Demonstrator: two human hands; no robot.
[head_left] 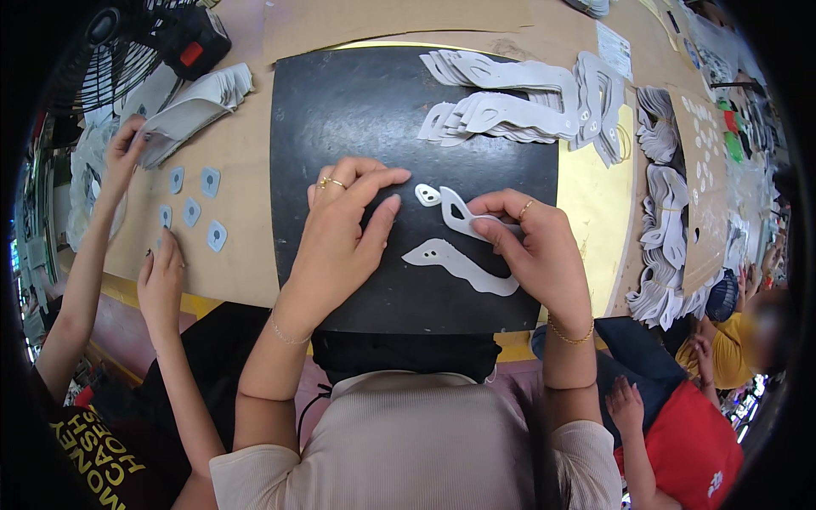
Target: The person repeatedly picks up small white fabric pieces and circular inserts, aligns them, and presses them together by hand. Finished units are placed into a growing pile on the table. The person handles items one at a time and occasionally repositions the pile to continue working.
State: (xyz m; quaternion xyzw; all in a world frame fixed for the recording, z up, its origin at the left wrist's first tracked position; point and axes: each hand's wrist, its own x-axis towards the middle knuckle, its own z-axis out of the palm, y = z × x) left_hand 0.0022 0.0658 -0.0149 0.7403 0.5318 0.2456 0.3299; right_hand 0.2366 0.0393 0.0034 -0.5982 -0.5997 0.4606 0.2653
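Observation:
My right hand (pixel 531 242) pinches a light grey cut-out piece (pixel 456 212) with an oval opening at its pointed end, held just over the black mat (pixel 340 98). Touching or almost touching its tip is a small white oval patch (pixel 427 195) with dark holes. My left hand (pixel 348 221) is left of that patch, fingers apart and holding nothing. Below, nearer to me, a wavy grey strip (pixel 467 270) lies flat, with a similar patch with two dark holes at its left end. My right fingers partly hide the held piece.
Stacks of grey cut pieces (pixel 510 115) lie at the mat's far right; more bundles (pixel 663 204) line the right side beside a cardboard sheet (pixel 704 187). At left, a co-worker's hands (pixel 161 276) are near several small grey patches (pixel 191 211). A black fan (pixel 115 51) stands far left.

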